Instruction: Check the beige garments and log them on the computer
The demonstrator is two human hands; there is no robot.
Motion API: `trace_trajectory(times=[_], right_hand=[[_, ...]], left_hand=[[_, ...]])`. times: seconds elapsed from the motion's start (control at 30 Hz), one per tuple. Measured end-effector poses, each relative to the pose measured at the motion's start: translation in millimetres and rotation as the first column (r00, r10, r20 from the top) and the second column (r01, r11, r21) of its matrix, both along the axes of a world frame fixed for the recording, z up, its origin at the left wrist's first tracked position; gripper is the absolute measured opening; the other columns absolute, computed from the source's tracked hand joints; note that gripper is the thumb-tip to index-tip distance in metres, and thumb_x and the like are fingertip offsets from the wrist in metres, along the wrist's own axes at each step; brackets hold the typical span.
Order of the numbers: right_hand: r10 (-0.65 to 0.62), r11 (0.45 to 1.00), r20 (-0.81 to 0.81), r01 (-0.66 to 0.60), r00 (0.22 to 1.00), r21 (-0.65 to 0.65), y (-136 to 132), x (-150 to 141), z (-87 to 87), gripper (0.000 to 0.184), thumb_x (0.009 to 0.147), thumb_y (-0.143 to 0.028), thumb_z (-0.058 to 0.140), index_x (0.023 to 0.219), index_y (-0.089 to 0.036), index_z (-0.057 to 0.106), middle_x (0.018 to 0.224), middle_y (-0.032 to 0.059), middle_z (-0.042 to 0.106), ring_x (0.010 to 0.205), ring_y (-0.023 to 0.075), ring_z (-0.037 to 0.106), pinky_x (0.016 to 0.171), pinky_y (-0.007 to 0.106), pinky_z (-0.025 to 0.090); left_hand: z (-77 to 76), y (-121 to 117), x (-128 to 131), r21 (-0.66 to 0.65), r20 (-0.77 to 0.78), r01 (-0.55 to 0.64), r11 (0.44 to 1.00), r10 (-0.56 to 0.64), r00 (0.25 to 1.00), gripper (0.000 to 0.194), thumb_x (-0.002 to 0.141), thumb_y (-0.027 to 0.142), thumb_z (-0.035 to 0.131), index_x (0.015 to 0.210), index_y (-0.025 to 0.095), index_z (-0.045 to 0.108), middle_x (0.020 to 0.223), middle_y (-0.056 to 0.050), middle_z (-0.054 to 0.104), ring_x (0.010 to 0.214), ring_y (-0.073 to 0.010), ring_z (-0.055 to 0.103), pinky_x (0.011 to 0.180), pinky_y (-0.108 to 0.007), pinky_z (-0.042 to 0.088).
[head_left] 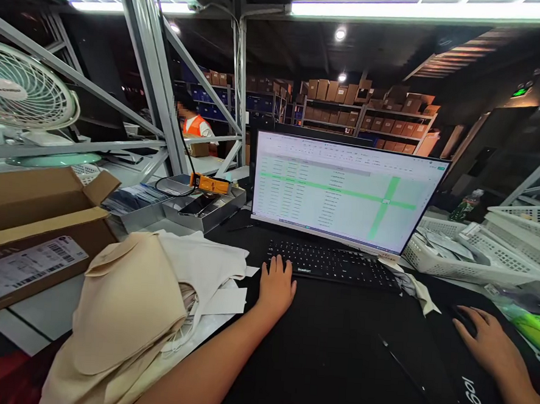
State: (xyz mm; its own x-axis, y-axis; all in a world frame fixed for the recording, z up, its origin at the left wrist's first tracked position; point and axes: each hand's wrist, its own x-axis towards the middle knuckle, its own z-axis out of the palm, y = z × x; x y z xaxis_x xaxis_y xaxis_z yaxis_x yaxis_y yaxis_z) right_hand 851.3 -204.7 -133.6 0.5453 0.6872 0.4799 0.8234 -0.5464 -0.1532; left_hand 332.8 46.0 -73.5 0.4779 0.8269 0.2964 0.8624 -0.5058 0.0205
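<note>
My left hand [276, 285] rests palm down at the front left corner of a black keyboard [339, 265]. Its fingers are spread over the left keys and hold nothing. Far to the right, my right hand [492, 340] lies over a dark computer mouse [467, 322] on the black desk mat [334, 352], fingers curved around it and hiding part of it. Behind the keyboard stands a monitor [316, 199] showing a spreadsheet with a green row and column highlighted. Beige and white garments [131, 303] are heaped beside my left forearm, with white paper slips [222, 301] next to them.
On the left are an open cardboard box [30, 236], a fan [25, 89] and a grey tray [205, 213] holding an orange item. White plastic baskets [467, 263] stand on the right. A thin cable [406, 369] crosses the mat. A person in an orange vest [196, 126] is farther back.
</note>
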Motion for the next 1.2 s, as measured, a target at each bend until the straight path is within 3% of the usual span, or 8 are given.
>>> trace_trajectory(times=[0.13,0.3,0.47,0.63,0.77,0.93,1.2], right_hand=[[-0.016,0.997,-0.006,0.016,1.0,-0.07,-2,-5,7.2,0.069,0.081,-0.061,0.034,0.128,-0.017,0.06,0.126,0.019,0.057,0.12,0.0348,0.057,0.103,0.046,0.048],[0.013,0.998,0.032,-0.011,0.999,-0.054,-1,17,-8.4,0.075,0.081,-0.065,0.03,0.127,-0.014,0.061,0.122,0.0208,0.06,0.124,0.0367,0.053,0.108,0.049,0.044],[-0.003,0.999,0.013,0.004,1.0,-0.048,0,30,-20.3,0.075,0.077,-0.068,0.033,0.125,-0.019,0.063,0.121,0.0176,0.062,0.123,0.0357,0.054,0.102,0.049,0.047],[0.025,1.0,0.043,-0.024,0.999,-0.013,2,30,-21.6,0.073,0.077,-0.065,0.036,0.125,-0.019,0.064,0.122,0.0185,0.062,0.123,0.0345,0.054,0.104,0.047,0.046],[0.047,0.998,0.039,-0.049,0.998,0.028,3,31,-25.3,0.07,0.077,-0.064,0.039,0.124,-0.019,0.065,0.122,0.0196,0.061,0.123,0.0325,0.055,0.105,0.045,0.044],[0.067,0.991,0.035,-0.071,0.997,0.111,5,33,-32.1,0.067,0.075,-0.061,0.043,0.122,-0.019,0.066,0.124,0.025,0.06,0.122,0.0325,0.055,0.102,0.047,0.044],[0.096,0.982,0.0,-0.095,0.995,0.163,6,29,-34.0,0.07,0.076,-0.066,0.045,0.121,-0.018,0.069,0.126,0.0271,0.059,0.119,0.0336,0.057,0.101,0.051,0.043]], left_hand=[[1.9,-1,0,-0.014,0.023,-0.004,1.0,0.005,1.0,0.059,0.097,0.038,0.047,0.15,0.011,0.045,0.159,-0.024,0.038,0.147,-0.0366,0.035,0.119,-0.056,0.029],[4.9,-2,7,-0.078,0.084,-0.096,0.992,0.103,0.991,0.075,0.095,0.045,0.052,0.156,0.005,0.031,0.163,-0.028,0.027,0.149,-0.0388,0.03,0.12,-0.053,0.029],[7.7,-4,17,-0.155,0.079,-0.104,0.982,0.117,0.99,0.097,0.087,0.063,0.058,0.16,0.008,0.022,0.167,-0.029,0.008,0.153,-0.0442,0.019,0.119,-0.063,0.024],[9.7,0,29,-0.194,0.027,-0.125,0.973,0.132,0.991,0.105,0.082,0.075,0.054,0.16,0.011,0.024,0.168,-0.027,0.002,0.152,-0.0494,0.016,0.115,-0.072,0.023],[8.2,3,38,-0.178,0.013,-0.159,0.971,0.164,0.986,0.103,0.082,0.077,0.053,0.16,0.016,0.026,0.169,-0.025,-0.001,0.151,-0.0519,0.013,0.11,-0.077,0.023],[6.0,2,38,-0.144,0.038,-0.135,0.98,0.142,0.989,0.09,0.084,0.074,0.052,0.154,0.019,0.041,0.169,-0.025,0.001,0.151,-0.0505,0.015,0.11,-0.077,0.024],[-0.5,4,36,-0.059,0.038,-0.128,0.99,0.13,0.991,0.081,0.088,0.071,0.049,0.151,0.019,0.046,0.168,-0.025,0.013,0.15,-0.0503,0.019,0.108,-0.079,0.025]])
